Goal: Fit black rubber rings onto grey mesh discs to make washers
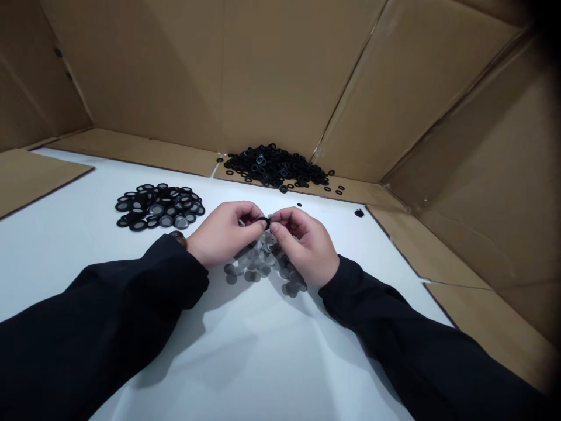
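Observation:
Above the middle of the table, my left hand point(230, 230) pinches a small black ring point(265, 221) between thumb and forefinger. From the other side, my right hand point(307, 240) closes its thumb and fingertips on the same ring's edge. Whether a thin disc sits between the right fingertips cannot be made out. Just below both hands lies a loose heap of flat grey discs point(258, 263), partly covered by my fingers. To the left of my left hand is a pile of black rings with grey discs set in them point(160, 206).
A large heap of black rings point(276, 166) lies on the cardboard strip at the back, with several strays around it. A small black piece point(359, 213) rests at the right. Cardboard walls point(298, 70) enclose the white table point(254, 362) at the back and sides.

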A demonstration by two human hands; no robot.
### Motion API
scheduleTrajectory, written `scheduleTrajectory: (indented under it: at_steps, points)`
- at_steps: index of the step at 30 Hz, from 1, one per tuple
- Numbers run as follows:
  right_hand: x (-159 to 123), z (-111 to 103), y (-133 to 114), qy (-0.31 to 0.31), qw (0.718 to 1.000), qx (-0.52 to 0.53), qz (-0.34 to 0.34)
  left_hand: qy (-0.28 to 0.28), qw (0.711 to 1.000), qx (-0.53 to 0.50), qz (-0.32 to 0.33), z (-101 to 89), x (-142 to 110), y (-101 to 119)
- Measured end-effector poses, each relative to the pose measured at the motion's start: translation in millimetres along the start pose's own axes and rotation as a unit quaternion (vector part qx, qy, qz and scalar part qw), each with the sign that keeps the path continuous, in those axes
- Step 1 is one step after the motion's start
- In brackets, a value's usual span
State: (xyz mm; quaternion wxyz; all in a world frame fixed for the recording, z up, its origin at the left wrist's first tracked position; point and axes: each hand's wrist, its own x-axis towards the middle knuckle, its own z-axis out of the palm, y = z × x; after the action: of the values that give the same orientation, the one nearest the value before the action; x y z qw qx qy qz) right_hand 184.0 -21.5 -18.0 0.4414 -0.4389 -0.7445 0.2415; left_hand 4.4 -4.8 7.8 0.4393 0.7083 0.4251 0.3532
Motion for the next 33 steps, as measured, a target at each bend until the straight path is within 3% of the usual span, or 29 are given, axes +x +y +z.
scheduleTrajectory:
  at_steps: [7, 15, 18, 23, 30, 33]
  points:
    - [3.2, 0.5, -2.3, 0.022, 0.987, -0.094, -0.13, -0.03, 0.999, -0.034, -0.003, 3.8, -0.6, 3.6]
    - [3.4, -2.5, 1.4, -0.021, 0.977, -0.092, -0.19, -0.045, 0.998, -0.029, -0.019, 2.4, -1.8, 4.8]
    - [3.7, -1.4, 0.2, -0.032, 0.978, -0.095, -0.185, -0.052, 0.998, -0.035, -0.014, 1.5, -2.6, 6.2]
    - [4.8, -1.3, 1.7, 0.004, 0.979, -0.096, -0.18, -0.06, 0.998, -0.023, -0.029, 0.8, -2.6, 6.8]
    - [4.6, -3.3, -4.2, -0.077, 0.975, -0.059, -0.202, -0.092, 0.995, -0.021, -0.013, -9.2, -4.5, 6.8]
    - [11.1, -1.3, -2.9, -0.067, 0.979, -0.054, -0.183, -0.091, 0.996, 0.022, 0.003, -22.7, -2.5, 6.4]
